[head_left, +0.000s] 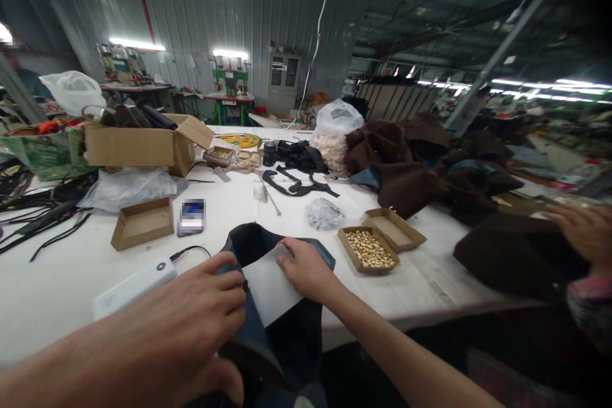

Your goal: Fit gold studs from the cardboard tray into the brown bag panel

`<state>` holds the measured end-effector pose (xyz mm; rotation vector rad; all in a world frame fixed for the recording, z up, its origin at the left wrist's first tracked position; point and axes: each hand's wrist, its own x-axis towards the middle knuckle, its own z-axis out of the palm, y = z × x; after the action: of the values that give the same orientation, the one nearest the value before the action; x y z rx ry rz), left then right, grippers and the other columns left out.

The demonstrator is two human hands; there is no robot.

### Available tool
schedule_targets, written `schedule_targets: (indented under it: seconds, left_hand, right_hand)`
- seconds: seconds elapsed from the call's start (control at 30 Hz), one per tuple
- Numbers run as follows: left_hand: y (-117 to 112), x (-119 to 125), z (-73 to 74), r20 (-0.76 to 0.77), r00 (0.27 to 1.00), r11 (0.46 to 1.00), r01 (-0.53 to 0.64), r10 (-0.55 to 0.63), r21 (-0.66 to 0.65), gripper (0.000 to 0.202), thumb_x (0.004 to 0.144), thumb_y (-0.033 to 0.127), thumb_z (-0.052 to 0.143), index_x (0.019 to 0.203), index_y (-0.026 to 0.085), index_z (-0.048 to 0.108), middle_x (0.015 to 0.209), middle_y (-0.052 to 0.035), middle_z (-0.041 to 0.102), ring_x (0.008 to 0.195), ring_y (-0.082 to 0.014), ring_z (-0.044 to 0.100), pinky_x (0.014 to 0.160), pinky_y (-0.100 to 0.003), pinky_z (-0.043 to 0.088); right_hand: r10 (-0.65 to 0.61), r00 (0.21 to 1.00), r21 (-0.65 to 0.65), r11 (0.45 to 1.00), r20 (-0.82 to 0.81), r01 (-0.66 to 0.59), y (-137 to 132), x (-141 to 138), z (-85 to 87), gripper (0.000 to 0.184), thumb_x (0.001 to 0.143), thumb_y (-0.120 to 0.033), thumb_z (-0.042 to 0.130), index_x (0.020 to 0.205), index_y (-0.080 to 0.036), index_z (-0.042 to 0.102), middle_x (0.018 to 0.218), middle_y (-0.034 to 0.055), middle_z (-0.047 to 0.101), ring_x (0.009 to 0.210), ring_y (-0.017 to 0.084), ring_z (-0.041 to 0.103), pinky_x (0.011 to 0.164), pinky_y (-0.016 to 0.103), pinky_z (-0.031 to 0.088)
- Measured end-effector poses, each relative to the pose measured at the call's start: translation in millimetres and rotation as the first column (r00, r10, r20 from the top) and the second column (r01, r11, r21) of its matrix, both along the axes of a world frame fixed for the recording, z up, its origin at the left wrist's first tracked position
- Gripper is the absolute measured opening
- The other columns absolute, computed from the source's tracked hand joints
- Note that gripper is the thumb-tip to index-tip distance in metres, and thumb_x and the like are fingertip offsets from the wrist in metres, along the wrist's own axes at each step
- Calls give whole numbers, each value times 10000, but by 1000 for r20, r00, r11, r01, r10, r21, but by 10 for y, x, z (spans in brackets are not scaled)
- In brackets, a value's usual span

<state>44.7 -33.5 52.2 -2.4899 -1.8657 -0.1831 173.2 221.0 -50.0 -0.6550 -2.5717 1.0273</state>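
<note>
A dark blue bag-like piece (299, 344), which looks like leather, stands in front of me at the table's near edge with its top open. My left hand (191, 312) is at its left side, fingers curled over the edge and thumb lower down. A small dark bit shows by those fingertips. My right hand (308, 268) reaches into the opening and pinches a white sheet (270, 287) between thumb and fingers. The sheet lies tilted inside the blue piece. Its lower end meets the dark inner side.
A white power bank (136, 287) with a cable lies left. An open box of gold-coloured metal pieces (370, 248), a clear bag (325, 213) and black straps (296, 185) are on the table (229, 197). Brown pieces (406, 185) pile up right, near another person's hand (586, 233).
</note>
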Motion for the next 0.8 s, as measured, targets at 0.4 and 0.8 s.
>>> schedule_targets:
  seconds: [0.4, 0.8]
  left_hand:
    - [1529, -430, -72, -208, 969, 986, -153, 135, -73, 445, 950, 203, 785, 1374, 116, 679, 1323, -227, 761, 1193, -392, 744, 925, -469, 599]
    - [2049, -474, -425, 244, 943, 973, -231, 225, -3, 156, 1047, 283, 700, 1057, 167, 804, 1016, -153, 824, 992, -325, 790, 839, -378, 590]
  right_hand:
    - [23, 999, 59, 998, -22, -22, -50, 18, -44, 246, 984, -111, 597, 1145, -226, 743, 1146, 77, 849, 1111, 284, 777, 933, 347, 490]
    - [-26, 997, 132, 991, 75, 16, -141, -26, 11, 427, 995, -118, 580, 1405, -146, 695, 1168, 192, 844, 1208, 349, 794, 985, 375, 554]
